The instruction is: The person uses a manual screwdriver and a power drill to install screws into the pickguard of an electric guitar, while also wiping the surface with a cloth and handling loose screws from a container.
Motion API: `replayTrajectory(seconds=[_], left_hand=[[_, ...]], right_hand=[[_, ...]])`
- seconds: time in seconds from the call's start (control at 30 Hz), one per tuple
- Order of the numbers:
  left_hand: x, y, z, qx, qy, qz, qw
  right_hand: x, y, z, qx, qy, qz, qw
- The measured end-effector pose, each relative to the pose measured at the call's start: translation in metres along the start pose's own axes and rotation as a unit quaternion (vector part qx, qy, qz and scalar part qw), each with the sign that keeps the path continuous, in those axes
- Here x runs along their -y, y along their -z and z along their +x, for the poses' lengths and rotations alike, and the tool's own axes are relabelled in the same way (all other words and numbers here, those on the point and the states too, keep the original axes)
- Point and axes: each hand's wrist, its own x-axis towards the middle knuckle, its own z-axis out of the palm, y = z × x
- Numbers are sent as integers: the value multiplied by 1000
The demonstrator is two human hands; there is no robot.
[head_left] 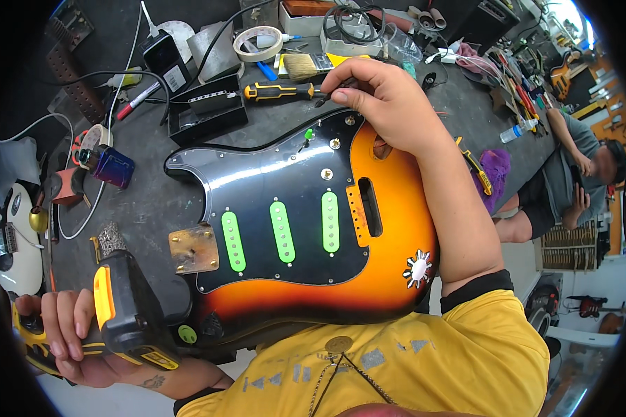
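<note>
My left hand (66,337) grips a yellow-and-black cordless drill (129,309) at the lower left. My right hand (368,104) is pinched over the upper edge of a sunburst guitar body (393,208), beside the tip of a yellow-and-black screwdriver (278,91); a small dark item at the fingertips is too small to make out. The guitar carries a black pickguard (299,271) with three green pickups (282,231), white control posts and a green-tipped switch (308,136). A metal neck plate (193,248) sits at its left edge.
A black parts box (207,118), blue bottle (111,167), paintbrush (302,67), tape roll (257,45), cables and a white pickguard (17,247) crowd the dark bench (149,194). At right are a purple cloth (492,170), water bottle (518,130) and another person (577,167), seated.
</note>
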Motion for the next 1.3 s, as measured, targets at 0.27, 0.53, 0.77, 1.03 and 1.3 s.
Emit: replayTrajectory(seconds=[0.27, 0.53, 0.77, 1.03, 1.3], left_hand=[[10, -4, -2, 7, -9, 48, 999], [10, -7, -3, 2, -5, 16, 1000], [10, -7, -4, 6, -11, 38, 999], [12, -8, -4, 6, -2, 29, 1000], [14, -9, -4, 7, 10, 33, 999]], right_hand=[[3, 2, -2, 28, 24, -86, 996], [0, 0, -1, 37, 126, -127, 983], [-2, -2, -1, 26, 167, -161, 972], [4, -2, -3, 30, 203, -198, 958], [11, -4, -3, 67, 188, -252, 947]])
